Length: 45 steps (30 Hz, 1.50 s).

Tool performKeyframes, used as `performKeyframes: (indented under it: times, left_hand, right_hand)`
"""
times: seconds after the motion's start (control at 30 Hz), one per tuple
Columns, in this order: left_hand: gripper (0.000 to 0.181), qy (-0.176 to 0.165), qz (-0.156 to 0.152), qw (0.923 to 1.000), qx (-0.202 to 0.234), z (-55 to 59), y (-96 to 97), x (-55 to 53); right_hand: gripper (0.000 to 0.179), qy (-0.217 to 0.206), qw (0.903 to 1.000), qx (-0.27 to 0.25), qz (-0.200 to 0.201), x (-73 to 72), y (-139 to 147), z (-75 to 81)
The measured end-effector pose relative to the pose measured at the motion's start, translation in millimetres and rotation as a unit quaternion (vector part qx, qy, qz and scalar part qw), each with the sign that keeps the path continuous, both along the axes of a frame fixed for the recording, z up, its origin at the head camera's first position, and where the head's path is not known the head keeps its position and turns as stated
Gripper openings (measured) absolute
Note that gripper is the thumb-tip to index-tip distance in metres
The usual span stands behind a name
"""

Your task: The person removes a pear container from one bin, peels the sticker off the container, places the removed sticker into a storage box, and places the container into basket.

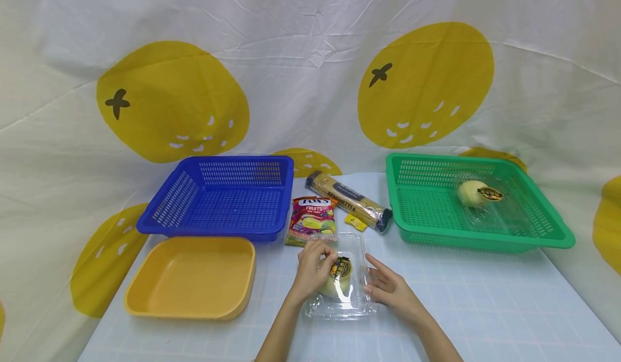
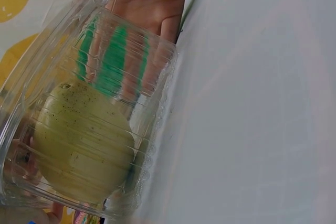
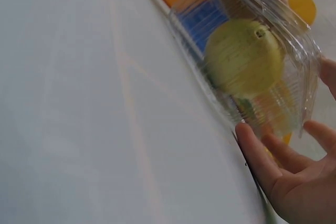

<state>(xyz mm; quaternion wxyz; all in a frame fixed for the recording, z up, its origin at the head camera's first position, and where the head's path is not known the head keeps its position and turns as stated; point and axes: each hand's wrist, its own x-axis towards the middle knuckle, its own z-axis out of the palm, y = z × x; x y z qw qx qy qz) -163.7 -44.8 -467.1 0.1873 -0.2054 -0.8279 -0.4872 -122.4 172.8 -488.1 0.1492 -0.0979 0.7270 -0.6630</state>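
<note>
A clear plastic clamshell box (image 1: pixel 356 246) stands on the table in front of me, with a round, speckled yellow-green fruit (image 3: pixel 244 59) inside that looks like a pear. On its lid is a black and gold oval label (image 1: pixel 343 268). My left hand (image 1: pixel 312 269) is over the lid's left side, finger and thumb pinched together at the label's upper left edge. Along the box's right side, my right hand (image 1: pixel 392 292) steadies it with fingers fairly straight, the fingertips (image 3: pixel 247 132) touching the wall. The left wrist view shows the fruit (image 2: pixel 84 140) through the ribbed plastic.
Behind the box lie a candy bag (image 1: pixel 312 219), a spaghetti pack (image 1: pixel 349 200) and a small yellow packet (image 1: pixel 356 222). To the left stand a blue basket (image 1: pixel 213 235) and a yellow tub (image 1: pixel 189 311). A green basket (image 1: pixel 422 211) at right holds another boxed fruit (image 1: pixel 473 192).
</note>
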Motion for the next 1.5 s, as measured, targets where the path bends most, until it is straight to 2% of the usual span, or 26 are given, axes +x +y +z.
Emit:
performKeyframes:
  times: [0.37, 0.7, 1.03, 1.5]
  left_hand:
    - [0.01, -0.022, -0.003, 0.9997, 0.006, 1.0, -0.4, 0.7]
    - [0.01, -0.027, -0.007, 0.9995, 0.014, 1.6, -0.2, 0.4]
    - [0.01, -0.013, -0.009, 0.9998, 0.013, 0.9, -0.8, 0.2]
    - [0.01, -0.027, -0.01, 0.9995, 0.016, 1.0, -0.9, -0.9]
  right_hand:
    - [0.073, -0.005, 1.0, -0.001, 0.001, -0.1, -0.6, 0.7]
    - [0.073, 0.0, 1.0, -0.005, 0.005, 0.3, -0.3, 0.2]
    - [0.072, -0.005, 1.0, -0.002, -0.005, -0.1, -0.9, 0.0]
    - [0.072, -0.007, 1.0, 0.003, -0.005, 0.8, -1.1, 1.1]
